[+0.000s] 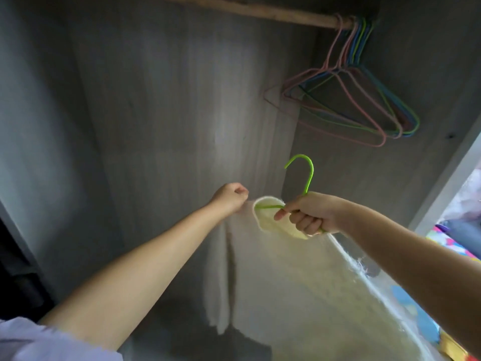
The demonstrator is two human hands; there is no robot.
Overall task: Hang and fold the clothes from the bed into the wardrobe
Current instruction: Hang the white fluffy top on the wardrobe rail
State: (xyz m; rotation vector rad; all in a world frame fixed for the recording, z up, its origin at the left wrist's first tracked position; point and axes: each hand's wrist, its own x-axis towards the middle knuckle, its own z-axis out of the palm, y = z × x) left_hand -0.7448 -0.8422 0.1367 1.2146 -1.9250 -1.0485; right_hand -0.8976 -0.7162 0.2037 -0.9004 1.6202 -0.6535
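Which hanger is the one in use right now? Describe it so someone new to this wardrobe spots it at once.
Start at the wooden rail across the top of the wardrobe, where a bunch of empty hangers hangs at its right end. Drop well below them to the right hand, which grips a green hanger. Unlike the others, it is off the rail and carries a pale garment.

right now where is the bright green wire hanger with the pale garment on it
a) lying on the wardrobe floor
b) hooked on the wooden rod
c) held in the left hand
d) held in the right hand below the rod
d: the right hand grips the bright green wire hanger well below the wooden rod, its hook free in the air, while the left hand pinches the pale garment.
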